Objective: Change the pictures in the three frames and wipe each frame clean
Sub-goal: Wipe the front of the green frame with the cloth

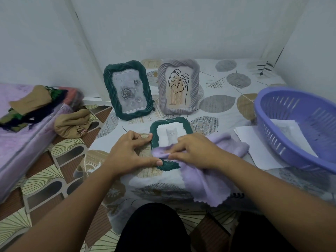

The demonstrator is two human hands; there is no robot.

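A dark green frame [170, 124] with a grey cat picture lies flat on the leaf-patterned cloth in front of me. My left hand [130, 151] holds its left edge between thumb and fingers. My right hand [195, 150] pinches a lilac cloth [205, 180] and presses it on the frame's lower part, hiding that half. Behind stand two upright frames: a dark green frame [127, 90] with a rose picture and a pale lilac frame [179, 88] with a leaf drawing.
A purple plastic basket [298, 130] holding paper sits at the right, with white sheets [254, 148] beside it. Folded tan fabric [71, 124] and dark clothes [31, 106] lie at the left, on and beside a lilac mattress [16, 142]. White walls close in behind.
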